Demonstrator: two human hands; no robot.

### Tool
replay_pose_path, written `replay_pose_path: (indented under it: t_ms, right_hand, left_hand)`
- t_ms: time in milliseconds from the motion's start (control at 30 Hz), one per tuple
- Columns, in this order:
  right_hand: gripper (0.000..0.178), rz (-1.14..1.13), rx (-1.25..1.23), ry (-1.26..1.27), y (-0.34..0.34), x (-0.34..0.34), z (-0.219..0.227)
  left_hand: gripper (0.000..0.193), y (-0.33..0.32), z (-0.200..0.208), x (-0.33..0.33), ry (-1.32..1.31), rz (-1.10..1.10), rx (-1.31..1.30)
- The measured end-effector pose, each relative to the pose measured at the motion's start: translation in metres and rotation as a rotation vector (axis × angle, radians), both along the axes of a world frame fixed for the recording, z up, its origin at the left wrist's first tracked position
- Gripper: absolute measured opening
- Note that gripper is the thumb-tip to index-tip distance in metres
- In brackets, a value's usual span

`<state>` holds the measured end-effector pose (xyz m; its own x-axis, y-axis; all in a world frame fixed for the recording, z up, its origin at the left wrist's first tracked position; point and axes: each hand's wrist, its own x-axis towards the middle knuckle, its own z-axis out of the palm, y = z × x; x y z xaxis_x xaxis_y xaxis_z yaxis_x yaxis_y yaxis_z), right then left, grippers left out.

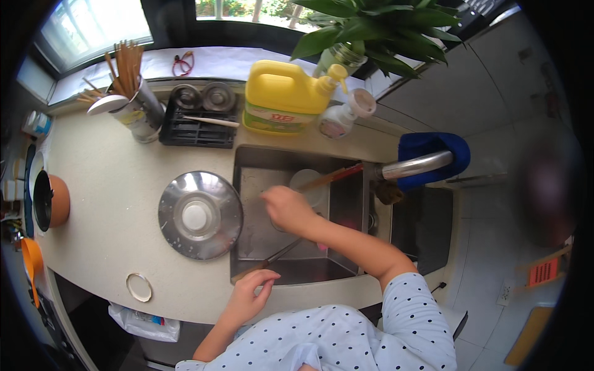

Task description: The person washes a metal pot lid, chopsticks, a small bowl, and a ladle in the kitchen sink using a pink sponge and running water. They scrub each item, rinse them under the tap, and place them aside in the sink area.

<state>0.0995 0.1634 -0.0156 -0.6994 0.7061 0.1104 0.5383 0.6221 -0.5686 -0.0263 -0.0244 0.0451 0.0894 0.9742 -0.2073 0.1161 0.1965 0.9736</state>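
Note:
My right hand [288,209] reaches over the metal sink [250,172] with its fingers curled closed; what they hold, if anything, is hidden. Just beyond it, a wooden stick with a red end [334,177] slants across a pale round bowl [307,180] in the sink. My left hand [249,298] is at the sink's front edge, fingers loosely bent, with nothing visible in it. Close to its fingertips, a utensil with a brown handle [255,268] and dark shaft leans over the sink's near left corner. Left of the sink lies a shiny pot lid [176,217] with a white knob.
A yellow jug [278,102], a white pump bottle [337,121] and a black rack [193,131] stand behind the sink. A chopstick holder [143,111] is farther left. The metal faucet [414,166] with a blue cloth [458,153] juts in from the right. A pale ring [139,287] lies near the front edge.

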Motion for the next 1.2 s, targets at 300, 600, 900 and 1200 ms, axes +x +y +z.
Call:
replay_pose_path:
  t_ms: [300,600,900,1200]
  right_hand:
    - [0.011,-1.28,-0.881,0.781,0.067,0.156,-0.117]
    - [0.021,-0.743,-0.403,0.406,-0.01,0.113,-0.069]
    - [0.031,-0.801,-0.416,-0.416,-0.077,0.167,-0.117]
    - [0.047,-0.72,-0.638,-0.384,-0.072,0.184,-0.149]
  left_hand:
    - [0.015,0.033,-0.028,0.047,-0.512,-0.201,-0.344]
    - [0.035,0.15,-0.134,0.095,-1.244,0.041,-1.053]
    - [0.018,0.14,-0.191,0.094,-1.041,0.144,-1.106]
    - [0.014,0.126,-0.137,0.075,-0.723,-0.064,-0.821]
